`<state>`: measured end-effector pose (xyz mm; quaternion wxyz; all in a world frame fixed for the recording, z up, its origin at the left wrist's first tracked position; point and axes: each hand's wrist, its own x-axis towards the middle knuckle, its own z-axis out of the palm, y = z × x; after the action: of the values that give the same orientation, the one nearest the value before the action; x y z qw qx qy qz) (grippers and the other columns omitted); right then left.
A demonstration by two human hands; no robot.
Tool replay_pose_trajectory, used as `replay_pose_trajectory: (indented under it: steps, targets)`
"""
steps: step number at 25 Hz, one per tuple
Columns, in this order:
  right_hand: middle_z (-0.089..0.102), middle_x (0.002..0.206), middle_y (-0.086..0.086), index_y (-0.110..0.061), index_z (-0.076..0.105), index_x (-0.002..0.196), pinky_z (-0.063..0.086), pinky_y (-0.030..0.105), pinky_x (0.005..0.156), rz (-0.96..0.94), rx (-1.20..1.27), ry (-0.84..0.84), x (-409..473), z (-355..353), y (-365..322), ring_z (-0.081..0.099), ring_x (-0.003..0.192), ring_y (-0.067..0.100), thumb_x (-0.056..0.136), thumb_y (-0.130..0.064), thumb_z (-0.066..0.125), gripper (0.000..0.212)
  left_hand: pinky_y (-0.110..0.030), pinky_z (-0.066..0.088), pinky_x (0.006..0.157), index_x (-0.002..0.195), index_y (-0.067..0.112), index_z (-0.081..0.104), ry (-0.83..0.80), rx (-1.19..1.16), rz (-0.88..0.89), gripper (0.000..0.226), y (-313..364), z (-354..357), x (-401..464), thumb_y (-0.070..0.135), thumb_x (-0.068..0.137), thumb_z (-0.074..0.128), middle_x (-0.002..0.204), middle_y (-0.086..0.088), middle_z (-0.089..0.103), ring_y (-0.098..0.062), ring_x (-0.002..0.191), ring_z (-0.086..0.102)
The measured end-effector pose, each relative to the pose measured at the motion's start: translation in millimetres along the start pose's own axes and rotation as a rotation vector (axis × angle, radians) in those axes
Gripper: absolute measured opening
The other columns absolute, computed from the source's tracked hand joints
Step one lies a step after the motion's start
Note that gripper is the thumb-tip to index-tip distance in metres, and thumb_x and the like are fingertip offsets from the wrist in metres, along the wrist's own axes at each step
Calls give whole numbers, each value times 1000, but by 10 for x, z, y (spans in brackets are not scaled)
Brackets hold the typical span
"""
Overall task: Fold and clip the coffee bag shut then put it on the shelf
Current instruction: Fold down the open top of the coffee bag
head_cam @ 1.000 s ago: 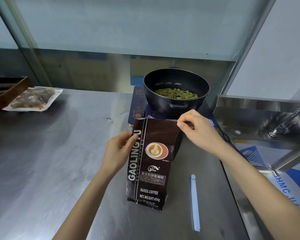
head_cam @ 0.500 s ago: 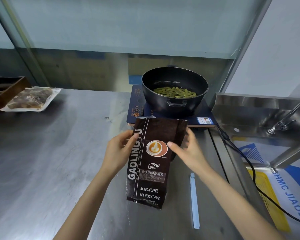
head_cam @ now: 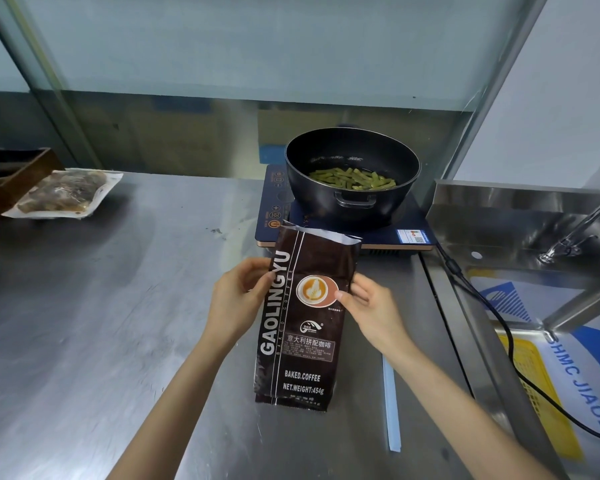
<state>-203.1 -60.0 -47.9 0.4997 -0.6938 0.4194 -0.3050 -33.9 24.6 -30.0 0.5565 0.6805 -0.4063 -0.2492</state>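
Observation:
A dark brown coffee bag stands upright on the steel counter, its top unfolded and slightly open. My left hand grips the bag's left edge about a third of the way down. On the opposite edge, at the same height, my right hand holds it with the thumb on the front near the cup logo. A long pale blue sealing clip lies flat on the counter to the right of the bag, touched by neither hand.
A black pot of green beans sits on a blue induction cooker right behind the bag. A steel sink with a tap and a black cable is to the right. A vacuum-packed food pouch and a wooden box lie far left.
My right hand left the bag's top right corner and came down to grip its right edge at mid height. The left hand kept its hold. The bag's top stands taller and more open.

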Motion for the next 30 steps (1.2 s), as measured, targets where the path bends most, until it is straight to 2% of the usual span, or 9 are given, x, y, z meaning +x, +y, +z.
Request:
replay_pose_trajectory:
  steps: [3, 6, 8, 11, 15, 18, 21, 25, 30]
  targets:
    - [70, 104, 8, -10, 62, 105, 50, 40, 92, -1, -36, 3, -6, -30, 1, 63, 98, 17, 84, -10, 56, 22, -8, 50, 64, 83, 23, 62, -2, -27, -5, 14, -8, 1, -13, 9, 83, 57, 81, 6, 69, 7, 67, 63]
    - [72, 94, 9, -6, 62, 97, 51, 41, 86, -7, -45, 5, -2, -44, 21, 66, 89, 20, 86, -11, 54, 15, -18, 53, 69, 79, 25, 61, 1, -47, -21, 14, -7, -15, -18, 11, 82, 59, 80, 6, 68, -1, 71, 64]
    - [72, 90, 7, -8, 62, 91, 51, 32, 80, 16, -7, 16, 10, -56, 25, 66, 86, 17, 86, -10, 53, 11, -22, 53, 69, 76, 24, 61, 0, -69, -31, 13, 0, -26, -21, 12, 81, 61, 77, 5, 68, -3, 70, 63]
    - [68, 82, -5, -26, 60, 85, 48, 8, 65, 28, 89, 15, 39, -72, -26, 63, 73, -2, 86, -6, 52, 21, -12, 52, 57, 70, 23, 61, -16, -134, -42, 17, 10, -40, -42, 9, 80, 62, 69, 9, 65, 5, 61, 61]
    - [62, 88, -9, -31, 56, 87, 48, 7, 70, -1, 106, 11, 79, -121, -75, 58, 87, 2, 86, -4, 51, 27, -10, 48, 53, 71, 21, 60, -47, -177, -50, 17, 13, -18, -54, 7, 81, 60, 72, 6, 62, 5, 63, 58]
    - [61, 91, -9, -24, 56, 95, 43, -1, 68, -11, 109, -12, 71, -152, -68, 55, 90, 2, 87, -3, 49, 24, -19, 49, 68, 70, 23, 60, 4, -107, -39, 15, -13, 20, -50, 12, 80, 62, 82, 4, 63, -7, 81, 58]
    - [61, 90, -13, -23, 57, 98, 42, -2, 67, -16, 115, -23, 62, -174, -67, 54, 89, -2, 87, -3, 48, 24, -5, 46, 67, 70, 22, 60, -3, -149, -28, 15, -23, 37, -49, 12, 80, 61, 99, 3, 65, -6, 92, 59]
    - [61, 90, -12, -25, 57, 96, 42, -2, 65, -20, 130, -26, 47, -176, -84, 56, 87, -1, 87, -4, 48, 25, -4, 46, 63, 73, 23, 60, -25, -187, -26, 17, -23, 35, -48, 8, 80, 61, 79, 6, 66, 7, 68, 61]
    - [65, 92, -12, -33, 56, 89, 48, 7, 73, -43, 140, -32, 0, -212, -82, 60, 85, -4, 87, -5, 49, 30, -6, 46, 65, 81, 27, 57, -56, -206, 17, 24, 1, 51, -34, 3, 81, 58, 78, 4, 62, 7, 64, 57]
